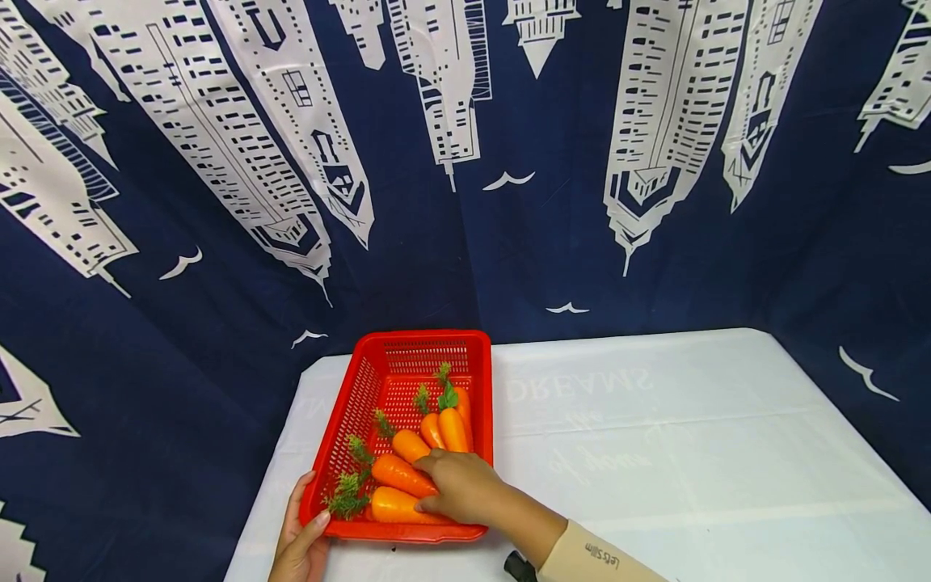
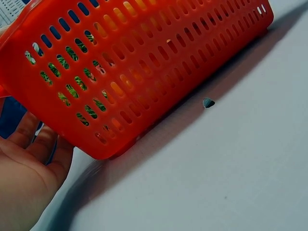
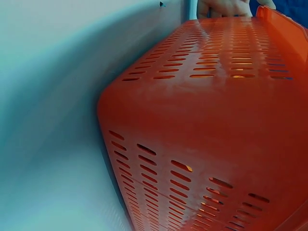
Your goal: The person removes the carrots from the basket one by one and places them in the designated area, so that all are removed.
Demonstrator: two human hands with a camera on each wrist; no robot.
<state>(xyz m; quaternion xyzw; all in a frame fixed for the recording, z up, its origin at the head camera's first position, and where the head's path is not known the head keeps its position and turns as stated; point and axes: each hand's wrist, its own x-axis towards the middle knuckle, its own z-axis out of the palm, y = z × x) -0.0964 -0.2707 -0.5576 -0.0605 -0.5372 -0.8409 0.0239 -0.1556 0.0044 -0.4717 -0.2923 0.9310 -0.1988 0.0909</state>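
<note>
A red plastic basket (image 1: 396, 529) with slotted walls stands on the white-covered table. Several orange carrots (image 1: 454, 428) with green tops lie inside it, mostly with their leafy ends toward the left wall. My left hand (image 1: 301, 537) grips the basket's near left corner, thumb over the rim and fingers outside; the left wrist view shows those fingers against the wall. Inside the near end, my right hand (image 1: 465, 489) has its thumb and fingers around the narrow end of a deep orange carrot (image 1: 400, 475). A lighter carrot (image 1: 396, 506) touches the thumb. The palm hides the carrots' tips.
The white tablecloth (image 1: 655, 469) stretches to the right of the basket. A dark blue cloth (image 1: 524, 259) with white buildings and birds hangs behind. A small black object (image 1: 520, 566) shows beside the right sleeve. A small dark spot (image 2: 208, 102) marks the tablecloth near the basket.
</note>
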